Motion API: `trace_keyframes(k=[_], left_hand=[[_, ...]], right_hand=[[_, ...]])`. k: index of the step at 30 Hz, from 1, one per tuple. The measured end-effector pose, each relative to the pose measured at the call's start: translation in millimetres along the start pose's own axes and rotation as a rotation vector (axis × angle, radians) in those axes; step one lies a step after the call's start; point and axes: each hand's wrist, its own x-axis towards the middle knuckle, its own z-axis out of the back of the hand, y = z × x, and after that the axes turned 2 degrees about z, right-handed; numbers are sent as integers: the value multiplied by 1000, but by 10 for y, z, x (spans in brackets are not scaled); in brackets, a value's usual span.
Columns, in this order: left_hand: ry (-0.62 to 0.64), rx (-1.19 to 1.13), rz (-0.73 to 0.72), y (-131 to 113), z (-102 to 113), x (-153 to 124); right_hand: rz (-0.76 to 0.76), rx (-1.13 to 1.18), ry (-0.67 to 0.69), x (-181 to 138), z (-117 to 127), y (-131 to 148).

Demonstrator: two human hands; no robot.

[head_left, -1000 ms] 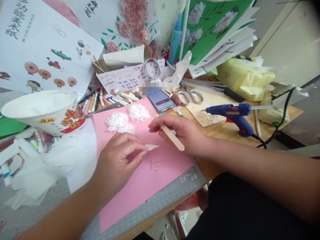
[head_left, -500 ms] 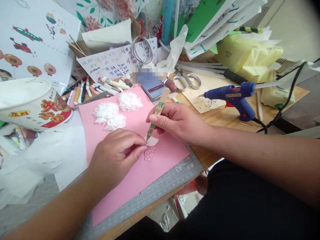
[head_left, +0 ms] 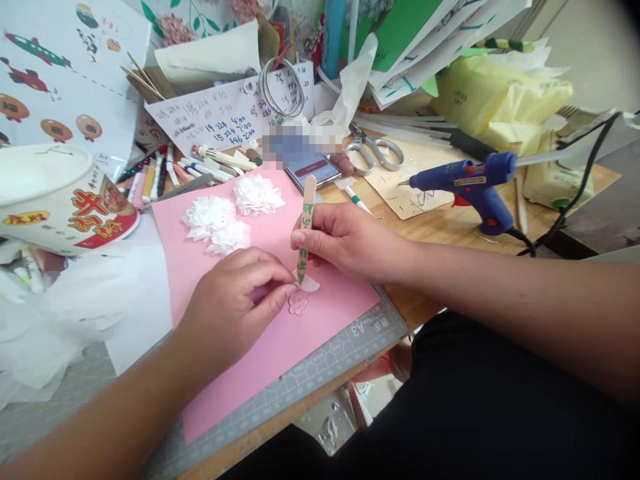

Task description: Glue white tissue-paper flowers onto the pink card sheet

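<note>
A pink paper sheet (head_left: pixel 280 333) lies on a grey cutting mat (head_left: pixel 350 353). My left hand (head_left: pixel 230 307) pinches a small white paper scrap (head_left: pixel 309 285) just above a clear blob of glue (head_left: pixel 299 303) on the sheet. My right hand (head_left: pixel 345 240) grips a wooden stick with green lettering (head_left: pixel 306 227), held nearly upright with its lower tip on the scrap. Three white tissue flowers (head_left: pixel 220 223) sit on the far part of the pink sheet.
A blue glue gun (head_left: pixel 470 187) with a black cord stands at the right. Scissors (head_left: pixel 375 153), a phone (head_left: pixel 313 167), marker pens (head_left: pixel 165 177) and paper piles crowd the back. A large paper bowl (head_left: pixel 55 200) lies at the left, with loose white tissue below it.
My right hand has turned the stick from lying flat to nearly upright and brought its tip down onto the scrap. My left hand has kept its pinch and stayed by the glue.
</note>
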Motion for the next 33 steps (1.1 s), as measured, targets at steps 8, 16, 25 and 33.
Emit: trace_keyframes(k=[8,16,25,33], left_hand=[[38,-16,80,-27,-7,8],[47,-31,92,-36,-20,36],[68,-58,77,-10,-38,75],[-87,-47,162,5,137,42]], right_hand=[[-8,-33,15,42,1,23],[-63,-41,21,85,-2,61],[-184,438,-105,50,2,-4],[-55,323,-23,-40,9,30]])
